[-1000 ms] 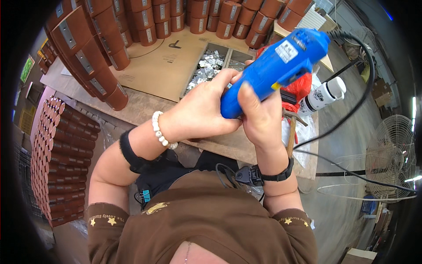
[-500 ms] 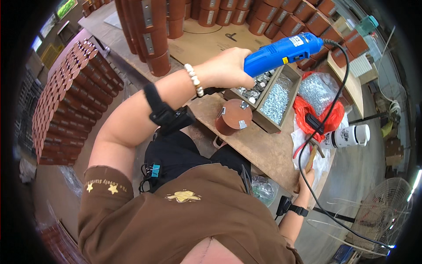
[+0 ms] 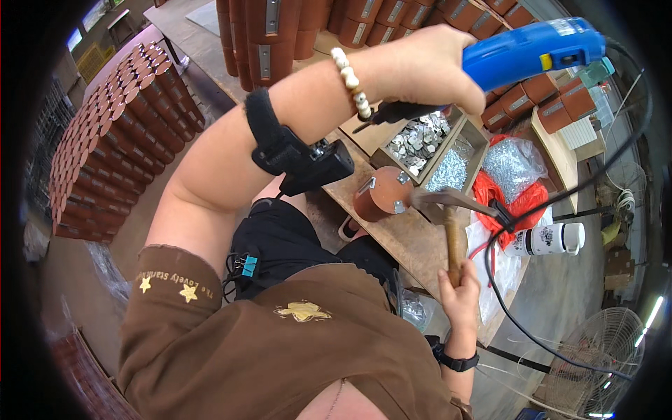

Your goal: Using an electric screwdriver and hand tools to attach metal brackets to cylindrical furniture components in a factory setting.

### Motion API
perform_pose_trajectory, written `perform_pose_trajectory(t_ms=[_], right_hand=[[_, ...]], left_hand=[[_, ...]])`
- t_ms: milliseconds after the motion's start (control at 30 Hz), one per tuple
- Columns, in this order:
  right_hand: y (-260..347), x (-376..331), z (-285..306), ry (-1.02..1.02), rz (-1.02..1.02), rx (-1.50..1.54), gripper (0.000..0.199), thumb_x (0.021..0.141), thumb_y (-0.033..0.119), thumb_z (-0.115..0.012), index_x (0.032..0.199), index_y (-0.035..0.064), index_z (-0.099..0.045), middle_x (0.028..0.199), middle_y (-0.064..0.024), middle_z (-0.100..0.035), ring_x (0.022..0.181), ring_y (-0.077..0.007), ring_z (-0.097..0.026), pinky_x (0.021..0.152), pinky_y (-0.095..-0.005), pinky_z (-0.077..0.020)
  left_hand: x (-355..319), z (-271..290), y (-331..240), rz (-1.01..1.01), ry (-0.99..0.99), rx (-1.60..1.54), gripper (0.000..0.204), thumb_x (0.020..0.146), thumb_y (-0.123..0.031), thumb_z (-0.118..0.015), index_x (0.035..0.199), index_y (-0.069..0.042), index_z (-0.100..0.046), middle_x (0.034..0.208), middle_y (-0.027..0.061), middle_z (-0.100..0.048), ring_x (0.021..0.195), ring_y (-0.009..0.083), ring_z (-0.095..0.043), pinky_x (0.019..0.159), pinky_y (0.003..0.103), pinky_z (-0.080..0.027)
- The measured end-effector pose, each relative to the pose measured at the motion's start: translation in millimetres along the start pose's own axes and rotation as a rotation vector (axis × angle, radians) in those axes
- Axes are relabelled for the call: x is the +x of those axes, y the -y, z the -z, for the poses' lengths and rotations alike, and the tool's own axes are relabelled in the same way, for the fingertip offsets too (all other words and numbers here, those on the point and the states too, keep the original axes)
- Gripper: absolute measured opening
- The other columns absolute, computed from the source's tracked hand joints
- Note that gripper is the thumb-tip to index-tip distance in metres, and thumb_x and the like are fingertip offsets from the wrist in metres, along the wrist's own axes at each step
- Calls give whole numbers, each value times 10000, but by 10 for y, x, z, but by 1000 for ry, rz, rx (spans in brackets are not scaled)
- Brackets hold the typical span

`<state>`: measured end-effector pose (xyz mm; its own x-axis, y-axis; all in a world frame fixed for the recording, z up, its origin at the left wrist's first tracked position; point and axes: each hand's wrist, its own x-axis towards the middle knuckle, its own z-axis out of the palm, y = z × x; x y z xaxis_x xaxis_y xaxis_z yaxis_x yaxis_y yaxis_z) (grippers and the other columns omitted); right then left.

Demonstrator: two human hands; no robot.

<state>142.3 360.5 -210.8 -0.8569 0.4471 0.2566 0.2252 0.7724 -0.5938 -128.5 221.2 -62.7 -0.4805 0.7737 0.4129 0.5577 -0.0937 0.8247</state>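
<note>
Grasping the hammer [image 3: 455, 245] in our right hand [image 3: 460, 292], handle pointing forward, we have its head just right of the box [image 3: 381, 197] near the front edge of the tabletop [image 3: 428, 246]; our left hand [image 3: 430, 66] grips the power tool [image 3: 514, 57].

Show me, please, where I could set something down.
The wooden bench is bare between the brown cylindrical canister, crumpled white sheet and front edge, under the wooden-handled hammer; narrowly so left of the canister. It's crowded behind, around the divided wooden tray, and right, around the red plastic bag.
</note>
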Motion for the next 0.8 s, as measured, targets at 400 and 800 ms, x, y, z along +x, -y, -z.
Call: perform_pose_trajectory(t_ms=[400,800], right_hand=[[621,424,-251,370,64,-353,167,763,79,-496,804,16,-347,594,-251,-508,585,-420,-520,498,-495,-406],[723,419,76,-33,48,-18,151,767,50,-525,841,-5,-406,556,-188,-474,515,-372,-513,440,-385,-394]], left_hand=[[-345,479,-417,36,-98,-96,214,618,-122,-608,750,-5,-488,665,20,-500,629,71,-453,584,215,-384],[-368,425,-186,19,-130,-80,296,611,-152,-630,821,9,-497,717,32,-503,684,97,-458,639,233,-395]])
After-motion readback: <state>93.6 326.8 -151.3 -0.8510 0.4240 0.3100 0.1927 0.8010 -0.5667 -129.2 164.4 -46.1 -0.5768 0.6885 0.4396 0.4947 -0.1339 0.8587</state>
